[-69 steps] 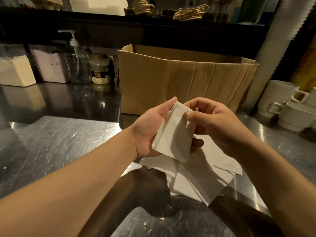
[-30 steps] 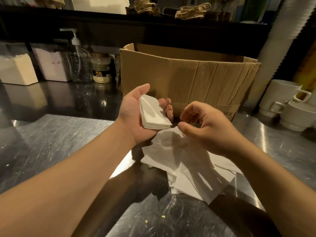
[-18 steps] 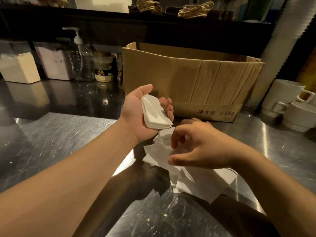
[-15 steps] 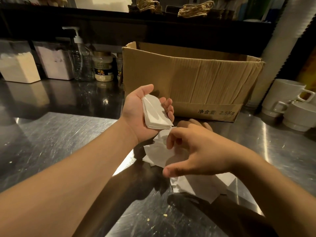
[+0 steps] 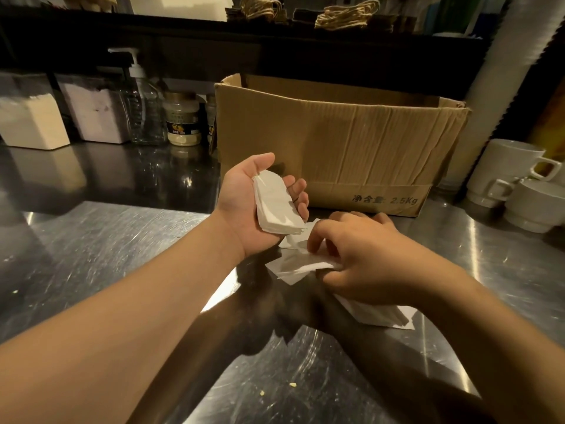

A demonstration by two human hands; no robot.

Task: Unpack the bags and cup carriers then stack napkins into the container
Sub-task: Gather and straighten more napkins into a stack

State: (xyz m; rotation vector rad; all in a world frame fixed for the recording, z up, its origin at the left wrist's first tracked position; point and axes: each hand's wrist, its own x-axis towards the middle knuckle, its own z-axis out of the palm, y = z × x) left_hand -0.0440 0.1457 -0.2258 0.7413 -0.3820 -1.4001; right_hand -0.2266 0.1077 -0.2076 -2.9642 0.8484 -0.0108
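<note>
One steel worktop (image 5: 91, 255) carries everything. One open cardboard box (image 5: 336, 142) stands at its far side. Two white mugs (image 5: 507, 169) sit to the right of the box. Two jars (image 5: 182, 120) and one pump bottle (image 5: 143, 105) stand to its left. One loose pile of napkins (image 5: 373, 313) lies on the worktop before the box. My right hand (image 5: 367, 261) pinches one napkin (image 5: 301, 264) from that pile. My left hand (image 5: 244, 200), palm up with fingers curled, holds one stack of folded napkins (image 5: 276, 206).
</note>
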